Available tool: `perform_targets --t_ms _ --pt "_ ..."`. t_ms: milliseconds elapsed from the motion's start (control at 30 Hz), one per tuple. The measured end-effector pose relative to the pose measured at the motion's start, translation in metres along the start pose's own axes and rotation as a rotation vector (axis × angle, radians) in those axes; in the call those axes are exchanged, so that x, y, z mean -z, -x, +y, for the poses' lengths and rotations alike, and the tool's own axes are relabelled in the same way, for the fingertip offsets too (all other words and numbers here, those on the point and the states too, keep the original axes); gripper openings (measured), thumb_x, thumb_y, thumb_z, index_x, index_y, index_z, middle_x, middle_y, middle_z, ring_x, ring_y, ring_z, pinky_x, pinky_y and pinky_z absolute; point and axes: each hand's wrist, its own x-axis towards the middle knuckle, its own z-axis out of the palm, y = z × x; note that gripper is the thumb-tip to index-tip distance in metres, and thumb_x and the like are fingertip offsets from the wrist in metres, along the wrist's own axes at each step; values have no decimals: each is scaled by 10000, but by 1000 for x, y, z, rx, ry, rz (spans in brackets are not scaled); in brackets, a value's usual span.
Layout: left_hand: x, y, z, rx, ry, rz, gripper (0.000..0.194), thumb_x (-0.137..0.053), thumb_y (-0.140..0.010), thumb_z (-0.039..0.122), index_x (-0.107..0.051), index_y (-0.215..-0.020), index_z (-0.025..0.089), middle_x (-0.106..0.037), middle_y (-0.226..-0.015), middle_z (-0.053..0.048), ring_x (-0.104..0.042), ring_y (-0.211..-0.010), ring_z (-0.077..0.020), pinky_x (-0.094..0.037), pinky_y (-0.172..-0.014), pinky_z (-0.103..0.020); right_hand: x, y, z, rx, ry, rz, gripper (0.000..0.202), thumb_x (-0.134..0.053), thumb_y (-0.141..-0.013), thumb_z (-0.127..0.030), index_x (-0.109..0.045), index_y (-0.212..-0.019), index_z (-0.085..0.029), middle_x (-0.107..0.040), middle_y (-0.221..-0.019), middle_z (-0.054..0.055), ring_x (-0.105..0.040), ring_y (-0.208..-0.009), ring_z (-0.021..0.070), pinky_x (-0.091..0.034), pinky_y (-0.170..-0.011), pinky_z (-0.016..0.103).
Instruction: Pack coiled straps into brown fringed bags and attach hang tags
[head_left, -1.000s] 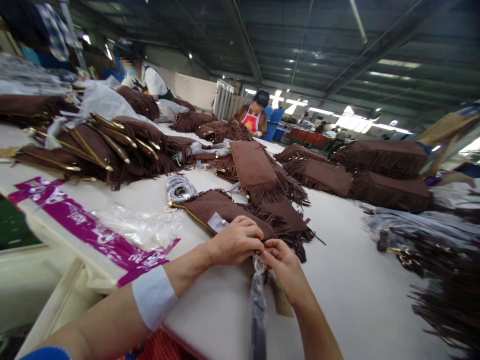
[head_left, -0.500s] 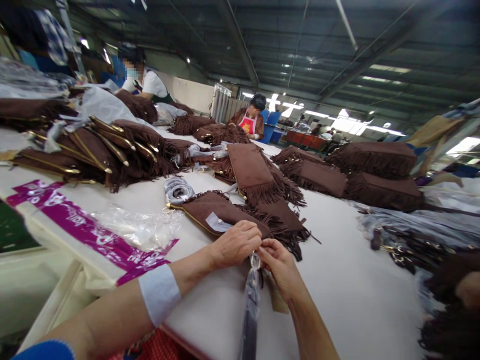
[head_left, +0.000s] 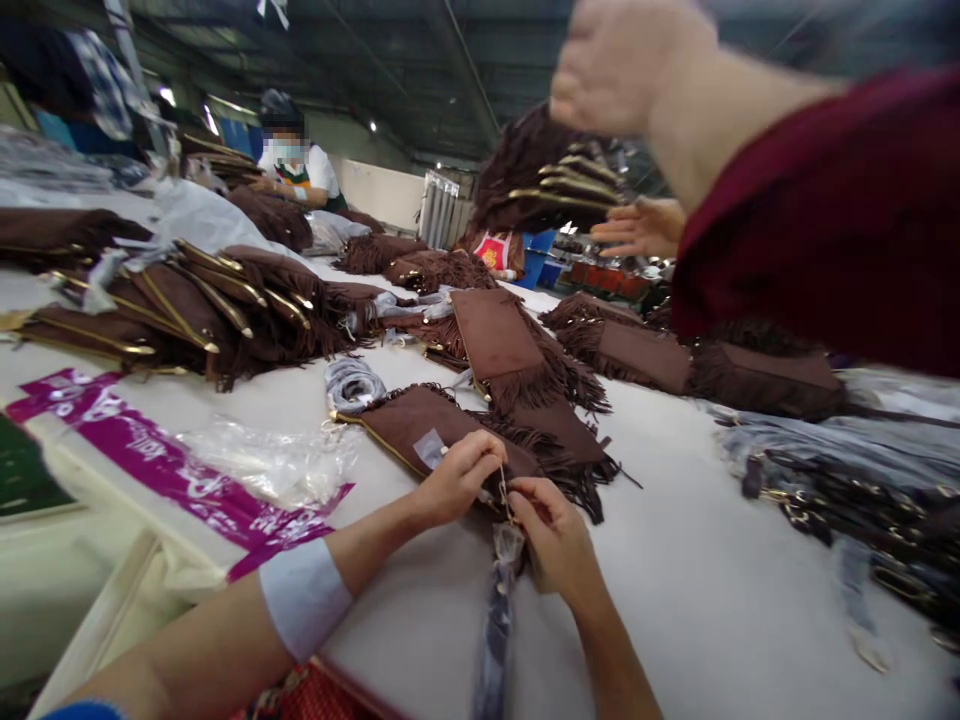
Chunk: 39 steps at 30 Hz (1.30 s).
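A brown fringed bag (head_left: 420,425) with a gold zip lies on the white table, a small pale patch on it. Over its near end my left hand (head_left: 469,475) pinches a thin pale string, which runs down toward the metal ring. My right hand (head_left: 547,525) is closed at the bag's corner beside that ring; what its fingertips grip is too small to make out. A plastic-wrapped dark strap (head_left: 495,630) hangs from the ring toward the table's near edge. A coiled wrapped strap (head_left: 354,384) rests at the bag's far end.
Brown bags (head_left: 172,310) are heaped at left, more (head_left: 645,350) at right. Straps with metal clips (head_left: 840,480) lie far right. A purple-printed bag (head_left: 165,460) and clear plastic are near left. A co-worker's red sleeve (head_left: 817,220) reaches in above, hands around more bags.
My left hand has risen slightly and drawn away from my right, with string showing between them. A co-worker's arms and a bundle of bags have come in at upper right.
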Motion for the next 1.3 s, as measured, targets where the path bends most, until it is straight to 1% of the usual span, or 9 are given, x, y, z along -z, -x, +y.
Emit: perform_targets --t_ms 167,300,400,533,733,900,1100,1200,1300 --pt "-3 0 0 35 53 -10 154 -437 -928 233 -521 -822 159 -562 -822 -23 -511 -818 -141 -435 -776 -255 -7 2 0 -17 -31 -41 222 -601 -826 -425 -671 -812 -214 -617 -690 0 -548 -593 158 -430 -541 258" --pt "0 2 2 59 55 -49 137 -461 -909 223 -567 -867 146 -591 -853 -25 -535 -812 -135 -438 -742 -240 -4 2 0 -107 -128 19 333 -624 -802 -532 -655 -788 -201 -564 -604 -26 -517 -525 141 -420 -519 253" --pt "2 3 3 -9 7 -142 108 -536 -861 204 -614 -892 135 -614 -895 -35 -558 -829 -139 -439 -757 -238 -2 2 0 -149 -169 36 386 -646 -771 -579 -653 -769 -193 -539 -571 -32 -497 -513 135 -399 -501 248" --pt "-3 4 -3 -123 -142 -198 41 -653 -774 159 -646 -746 130 -625 -781 -20 -557 -771 -135 -417 -738 -229 -3 3 0 -141 -152 46 365 -630 -794 -558 -646 -760 -195 -514 -532 -41 -465 -494 126 -375 -486 241" --pt "-13 3 -6 25 -151 -154 96 -646 -757 122 -687 -672 139 -654 -689 -7 -557 -696 -126 -391 -667 -212 -5 3 1 -103 -132 86 343 -616 -807 -527 -640 -737 -192 -517 -522 -38 -474 -492 126 -387 -489 242" --pt "-12 3 -5 44 -163 -164 110 -601 -723 104 -658 -633 130 -637 -668 0 -538 -676 -117 -373 -654 -203 -5 2 3 -108 -128 96 373 -617 -796 -547 -621 -711 -184 -509 -527 -43 -454 -494 114 -367 -484 225" --pt "-9 2 -6 108 -34 -188 95 -546 -681 115 -614 -618 129 -596 -627 18 -505 -628 -103 -355 -607 -197 -6 1 10 -149 -127 85 330 -552 -822 -519 -586 -747 -200 -502 -529 -52 -449 -482 123 -343 -474 233" --pt "-7 1 -3 209 166 -229 79 -556 -680 185 -597 -640 130 -550 -596 27 -467 -587 -95 -341 -561 -195 -7 -1 11 -139 -89 54 298 -527 -833 -489 -574 -743 -209 -495 -545 -55 -442 -491 126 -338 -488 242" --pt "-4 -1 0 340 419 -260 122 -605 -640 247 -584 -649 127 -587 -609 10 -504 -590 -101 -380 -575 -201 -4 -2 10 -113 28 -29 280 -482 -855 -446 -584 -738 -213 -498 -567 -43 -460 -537 141 -345 -527 255"
